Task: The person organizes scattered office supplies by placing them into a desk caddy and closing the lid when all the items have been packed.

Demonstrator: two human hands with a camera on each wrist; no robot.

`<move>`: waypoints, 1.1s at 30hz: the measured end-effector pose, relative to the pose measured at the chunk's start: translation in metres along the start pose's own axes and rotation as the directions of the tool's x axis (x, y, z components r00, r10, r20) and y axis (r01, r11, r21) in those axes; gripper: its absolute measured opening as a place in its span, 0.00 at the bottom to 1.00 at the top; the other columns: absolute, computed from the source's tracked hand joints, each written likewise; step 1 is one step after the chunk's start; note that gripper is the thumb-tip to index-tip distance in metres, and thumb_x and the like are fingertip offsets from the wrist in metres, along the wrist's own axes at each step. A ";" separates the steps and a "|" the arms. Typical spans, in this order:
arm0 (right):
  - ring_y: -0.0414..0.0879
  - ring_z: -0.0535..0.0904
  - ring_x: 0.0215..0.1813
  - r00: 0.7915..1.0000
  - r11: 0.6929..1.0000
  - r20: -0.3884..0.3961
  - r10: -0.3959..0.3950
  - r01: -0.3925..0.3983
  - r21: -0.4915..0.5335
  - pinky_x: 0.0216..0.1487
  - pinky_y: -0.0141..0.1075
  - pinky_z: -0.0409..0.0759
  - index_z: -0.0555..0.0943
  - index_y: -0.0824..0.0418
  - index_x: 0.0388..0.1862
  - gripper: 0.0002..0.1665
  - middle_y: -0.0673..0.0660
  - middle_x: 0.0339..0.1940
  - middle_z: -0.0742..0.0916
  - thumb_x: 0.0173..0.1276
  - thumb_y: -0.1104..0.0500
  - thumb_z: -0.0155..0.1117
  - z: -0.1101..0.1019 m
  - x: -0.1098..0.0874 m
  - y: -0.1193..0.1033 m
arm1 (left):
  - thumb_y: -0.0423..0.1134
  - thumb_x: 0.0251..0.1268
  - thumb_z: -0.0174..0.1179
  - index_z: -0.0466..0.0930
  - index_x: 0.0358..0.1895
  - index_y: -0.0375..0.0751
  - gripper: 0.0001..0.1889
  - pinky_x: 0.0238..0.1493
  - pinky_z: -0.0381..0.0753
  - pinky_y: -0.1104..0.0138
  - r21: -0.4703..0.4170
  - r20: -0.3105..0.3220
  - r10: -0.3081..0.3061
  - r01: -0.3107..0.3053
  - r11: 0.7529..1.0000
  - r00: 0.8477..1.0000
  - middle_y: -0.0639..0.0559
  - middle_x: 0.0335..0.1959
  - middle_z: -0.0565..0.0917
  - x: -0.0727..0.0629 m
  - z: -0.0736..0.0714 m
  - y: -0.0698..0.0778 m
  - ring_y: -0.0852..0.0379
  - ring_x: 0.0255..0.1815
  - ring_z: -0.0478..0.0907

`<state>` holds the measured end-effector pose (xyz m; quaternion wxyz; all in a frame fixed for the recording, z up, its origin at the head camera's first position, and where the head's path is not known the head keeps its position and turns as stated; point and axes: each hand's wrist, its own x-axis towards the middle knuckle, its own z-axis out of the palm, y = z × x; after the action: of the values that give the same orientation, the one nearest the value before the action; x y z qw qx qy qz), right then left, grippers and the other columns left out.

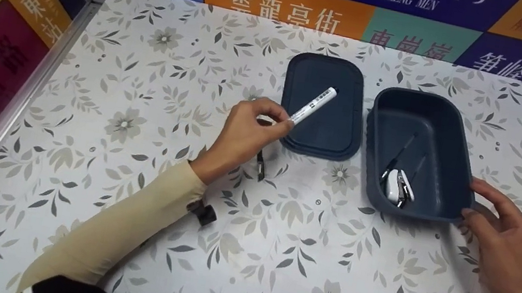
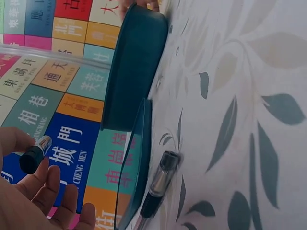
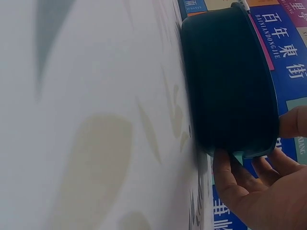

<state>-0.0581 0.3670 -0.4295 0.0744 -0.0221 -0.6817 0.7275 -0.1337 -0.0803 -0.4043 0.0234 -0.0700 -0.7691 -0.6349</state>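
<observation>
Marker: the white marker (image 1: 314, 105) is in the left hand (image 1: 245, 131), sticking out toward between 1 and 2 o'clock, held above the lid (image 1: 321, 132).
Left hand: thumb and finger pinch the marker's near end; in the left wrist view the other fingers are loosely bent, away from the barrel.
Pen: a clear-and-black pen (image 1: 260, 167) lies on the table (image 1: 285, 255) at about 5 o'clock from the left hand, partly hidden by it.
Box: the dark box (image 1: 455, 146) stands at 3 o'clock from the lid, just beside it, and at 10 o'clock from the right hand (image 1: 505, 240).
Right hand: thumb and fingers curl round the box's corner at 4 o'clock, holding wall and rim.
In the box: a white stapler (image 1: 394, 187) at 7 o'clock, with a slim dark pen-like item (image 1: 398, 158) beside it; a fainter thin line nearby is too dim to tell.
Arms: the left forearm runs in from 7 o'clock, the right from 5 o'clock; both sleeves (image 1: 121, 234) are beige.
Edges: the lettered wall (image 1: 283, 6) borders the table at 12 o'clock, well beyond lid and box.
Room: patterned tabletop spreads at 6 o'clock between the forearms, and from the left hand toward 9; lid and box leave only a narrow gap.
</observation>
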 end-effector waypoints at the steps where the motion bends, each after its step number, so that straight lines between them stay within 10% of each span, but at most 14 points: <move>1: 0.49 0.90 0.60 1.000 1.000 0.000 -0.001 0.001 0.004 0.52 0.28 0.87 0.76 0.78 0.73 0.30 0.64 0.74 0.82 0.72 0.84 0.59 0.000 0.000 0.000 | 0.34 0.66 0.71 0.91 0.40 0.38 0.04 0.53 0.88 0.59 0.001 0.002 0.001 -0.001 1.000 1.000 0.51 0.40 0.89 0.001 0.002 0.000 0.58 0.45 0.85; 33: 0.49 0.89 0.61 1.000 1.000 0.009 0.002 -0.002 -0.007 0.54 0.28 0.87 0.77 0.77 0.74 0.30 0.65 0.75 0.80 0.73 0.84 0.58 0.000 0.000 0.000 | 0.38 0.66 0.72 0.92 0.42 0.43 0.05 0.55 0.81 0.69 0.074 0.067 -0.028 0.023 0.997 0.997 0.54 0.42 0.90 0.021 0.039 0.006 0.59 0.47 0.85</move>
<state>-0.0586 0.3671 -0.4299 0.0706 -0.0198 -0.6845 0.7254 -0.1518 -0.0398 -0.4032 -0.0083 -0.0809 -0.7930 -0.6038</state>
